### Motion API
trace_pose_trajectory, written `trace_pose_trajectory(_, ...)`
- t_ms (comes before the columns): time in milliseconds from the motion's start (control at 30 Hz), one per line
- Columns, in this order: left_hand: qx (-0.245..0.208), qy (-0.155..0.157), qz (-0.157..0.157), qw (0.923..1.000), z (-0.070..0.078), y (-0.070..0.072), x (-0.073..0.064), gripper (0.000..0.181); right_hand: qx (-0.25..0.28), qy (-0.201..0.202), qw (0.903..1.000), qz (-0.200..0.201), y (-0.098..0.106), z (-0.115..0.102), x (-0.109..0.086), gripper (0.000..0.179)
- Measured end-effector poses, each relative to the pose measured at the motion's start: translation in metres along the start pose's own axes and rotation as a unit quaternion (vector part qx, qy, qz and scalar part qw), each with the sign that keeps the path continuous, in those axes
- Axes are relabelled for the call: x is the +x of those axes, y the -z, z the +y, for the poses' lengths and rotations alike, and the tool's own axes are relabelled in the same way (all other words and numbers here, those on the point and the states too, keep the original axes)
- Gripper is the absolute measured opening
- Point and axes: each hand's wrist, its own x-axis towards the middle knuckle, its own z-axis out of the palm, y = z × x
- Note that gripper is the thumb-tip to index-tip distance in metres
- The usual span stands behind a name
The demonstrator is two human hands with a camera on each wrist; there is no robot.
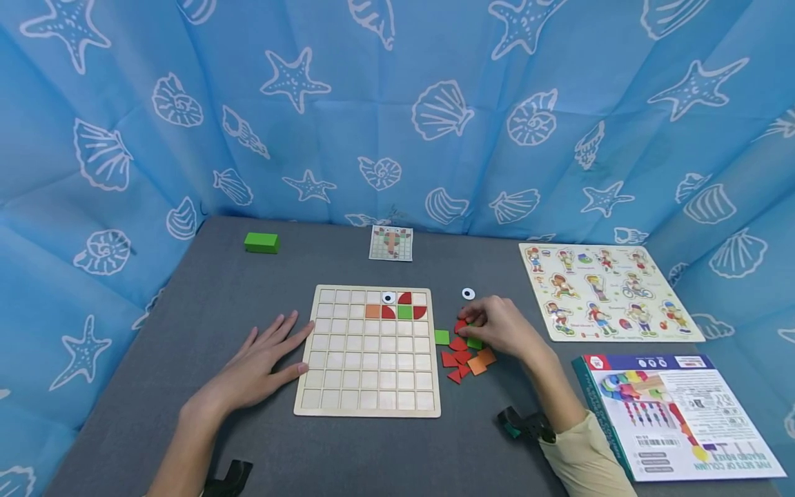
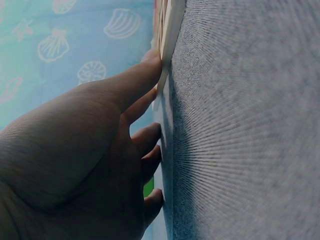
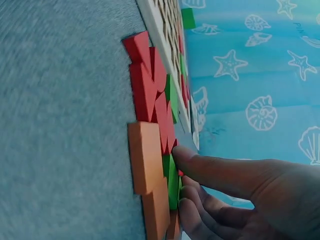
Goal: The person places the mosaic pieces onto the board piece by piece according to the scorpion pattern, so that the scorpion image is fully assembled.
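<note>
We're seeing the left hand [image 1: 263,362] resting spread fingers at the grid board's [image 1: 366,397] left edge, probably keeping it from sliding, while the right hand [image 1: 502,328] is pinching a red piece [image 1: 459,326] above loose pieces [image 1: 462,357] beside it on the counter [image 1: 366,452].

The right hand [image 3: 270,190] pinched a small red piece [image 3: 180,173] beside green blocks [image 3: 170,182], with orange blocks [image 3: 150,157] and other red pieces [image 3: 142,92] lying near a gridded board [image 3: 159,37].

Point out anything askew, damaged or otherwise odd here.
Nothing looks damaged. The loose coloured pieces lie jumbled right of the board, unlike the placed pieces in its squares; one eye disc lies apart beyond them.
</note>
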Motion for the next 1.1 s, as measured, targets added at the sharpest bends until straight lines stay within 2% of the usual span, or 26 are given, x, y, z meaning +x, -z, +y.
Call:
trace_pose_trajectory(133, 0.006, 0.006, -0.003, 1.0000, 0.009, 0.006, -0.001, 0.073, -0.006, 0.007, 0.9999, -0.007, 0.002, 0.002, 0.001, 0.016)
trace_pose_trajectory(367, -0.005, -0.012, 0.018, 0.9998, 0.001, 0.000, -0.002, 0.073, -0.006, 0.014, 0.9997, -0.016, 0.002, 0.002, 0.003, 0.016)
trace_pose_trajectory(600, -0.017, -0.010, 0.014, 0.9997, 0.003, 0.002, -0.003, 0.073, 0.020, 0.035, 0.9992, -0.004, 0.002, -0.003, 0.006, 0.003)
trace_pose_trajectory(800, -0.013, -0.009, 0.010, 0.9998, 0.006, 0.003, -0.002, 0.074, 0.071, 0.048, 0.9963, 0.008, -0.006, -0.020, 0.015, 0.008)
trace_pose_trajectory(967, 0.001, 0.009, -0.008, 0.9999, 0.013, 0.008, -0.002, 0.074, 0.107, 0.069, 0.9918, 0.013, -0.018, -0.043, 0.029, 0.012)
trace_pose_trajectory(1100, 0.009, 0.014, -0.008, 0.9998, 0.014, 0.008, -0.002, 0.074, 0.115, 0.084, 0.9898, 0.010, -0.031, -0.063, 0.045, 0.014)
